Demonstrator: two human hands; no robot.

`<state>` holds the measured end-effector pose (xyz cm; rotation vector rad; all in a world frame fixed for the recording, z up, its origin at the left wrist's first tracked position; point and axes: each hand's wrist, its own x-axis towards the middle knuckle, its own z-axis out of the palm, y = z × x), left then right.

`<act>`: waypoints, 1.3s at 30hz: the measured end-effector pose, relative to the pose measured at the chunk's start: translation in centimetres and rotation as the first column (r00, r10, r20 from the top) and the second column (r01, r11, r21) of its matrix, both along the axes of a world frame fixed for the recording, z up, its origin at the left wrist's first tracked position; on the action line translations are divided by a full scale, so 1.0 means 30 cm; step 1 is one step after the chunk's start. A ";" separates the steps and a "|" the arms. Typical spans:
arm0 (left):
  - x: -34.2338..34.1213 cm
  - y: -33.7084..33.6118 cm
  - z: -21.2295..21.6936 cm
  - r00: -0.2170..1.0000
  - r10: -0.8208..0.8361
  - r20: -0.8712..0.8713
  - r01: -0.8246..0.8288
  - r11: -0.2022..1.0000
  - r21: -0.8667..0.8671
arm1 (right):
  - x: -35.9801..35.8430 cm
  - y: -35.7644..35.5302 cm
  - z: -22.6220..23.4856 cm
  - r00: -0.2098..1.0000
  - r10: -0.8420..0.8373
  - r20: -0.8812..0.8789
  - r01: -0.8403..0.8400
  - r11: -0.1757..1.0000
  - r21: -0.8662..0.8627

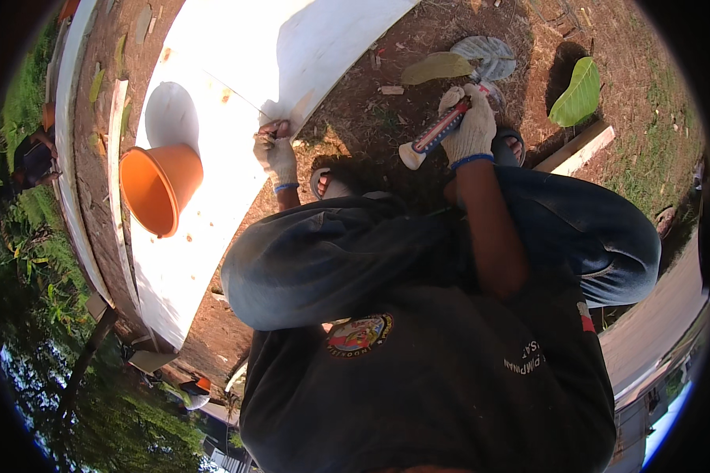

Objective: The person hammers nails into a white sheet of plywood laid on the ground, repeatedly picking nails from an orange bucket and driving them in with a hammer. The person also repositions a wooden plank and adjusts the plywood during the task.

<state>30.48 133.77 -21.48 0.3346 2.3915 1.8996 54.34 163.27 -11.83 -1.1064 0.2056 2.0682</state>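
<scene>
My left hand [276,158], in a pale knitted work glove with bare fingertips, is at the near edge of a long white board [237,47]. Its fingers are pinched together; whatever is between them is too small to make out. A thin dark line runs over the board towards these fingers. To the right, my gloved right hand [472,134] is closed around a tool with a red-and-blue patterned handle [440,128]. The handle's pale, flared end points down and left; the tool's other end is partly hidden behind the fingers. An orange bucket [148,193] lies tipped on the board.
Dry leaves [438,68] and a large green leaf [576,92] lie on the brown soil. A wooden block [580,147] rests beyond my right knee. Wood strips [117,118] run along the board's far side. Another person [35,160] is at the far left.
</scene>
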 end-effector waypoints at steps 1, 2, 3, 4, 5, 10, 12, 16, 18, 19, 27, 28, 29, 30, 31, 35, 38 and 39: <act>-0.012 -0.018 -0.008 0.998 -0.006 -0.063 0.003 0.998 -0.061 | -0.037 -0.019 0.069 0.985 0.081 0.153 -0.092 0.994 0.065; -0.015 -0.042 -0.016 0.992 -0.015 -0.124 0.000 0.992 -0.123 | -0.049 -0.048 0.124 0.958 0.210 0.196 -0.238 0.961 0.137; -0.008 -0.040 -0.014 0.999 -0.002 -0.049 0.000 0.999 -0.044 | -0.049 -0.072 0.178 0.913 0.319 0.253 -0.374 0.903 0.210; 0.000 -0.041 -0.011 1.000 0.007 0.026 -0.008 0.999 0.035 | -0.040 -0.100 0.219 0.851 0.418 0.317 -0.504 0.820 0.271; 0.003 -0.031 0.005 0.995 0.011 0.096 -0.022 0.993 0.117 | -0.030 -0.122 0.248 0.748 0.549 0.373 -0.640 0.745 0.188; 0.046 0.048 0.162 0.999 -0.011 -0.031 -0.001 0.938 -0.348 | 0.019 -0.179 0.290 -0.049 0.858 0.512 -0.997 -0.010 -0.080; 0.051 0.014 0.163 0.994 -0.021 -0.111 -0.020 0.933 -0.358 | -0.018 -0.237 0.300 -0.110 0.833 0.542 -0.992 -0.122 -0.013; 0.052 0.047 0.129 0.999 -0.033 -0.026 0.025 0.963 -0.270 | -0.121 -0.287 0.280 -0.031 0.562 0.827 -0.927 -0.326 0.187; 0.046 0.016 0.120 0.997 -0.059 -0.050 0.040 0.950 -0.310 | -0.218 -0.291 0.279 0.142 0.148 0.979 -0.749 -0.631 0.204; 0.046 0.002 0.124 0.993 -0.076 -0.096 0.037 0.933 -0.358 | -0.267 -0.305 0.284 0.166 0.177 0.970 -0.731 -0.638 0.242; 0.069 0.047 0.117 0.999 0.035 -0.036 -0.044 0.958 -0.284 | -0.414 -0.370 0.279 0.114 0.011 0.993 -0.667 -0.740 0.084; 0.064 0.069 0.168 0.999 -0.021 -0.043 0.002 0.920 -0.393 | -0.412 -0.370 0.290 0.167 0.018 0.986 -0.676 -0.725 0.128; 0.066 0.085 0.192 0.996 -0.079 -0.042 0.048 0.867 -0.496 | -0.409 -0.372 0.307 0.221 0.024 0.975 -0.684 -0.709 0.172; 0.074 0.060 0.172 0.995 -0.084 -0.056 0.039 0.835 -0.549 | -0.406 -0.387 0.328 0.280 0.046 0.959 -0.675 -0.700 0.231; 0.064 0.040 0.138 0.993 -0.099 -0.069 0.038 0.802 -0.596 | -0.404 -0.398 0.333 0.255 0.035 0.966 -0.676 -0.709 0.204; 0.080 0.075 0.124 0.999 -0.029 -0.025 0.013 0.863 -0.506 | -0.396 -0.390 0.265 0.135 -0.059 0.989 -0.676 -0.736 0.048; 0.063 0.065 0.113 0.994 0.029 -0.106 -0.063 0.940 -0.335 | -0.410 -0.379 0.291 0.202 -0.037 0.979 -0.665 -0.738 0.110; 0.058 0.066 0.103 0.994 -0.017 -0.107 -0.026 0.923 -0.383 | -0.399 -0.374 0.307 0.233 -0.034 0.972 -0.671 -0.729 0.135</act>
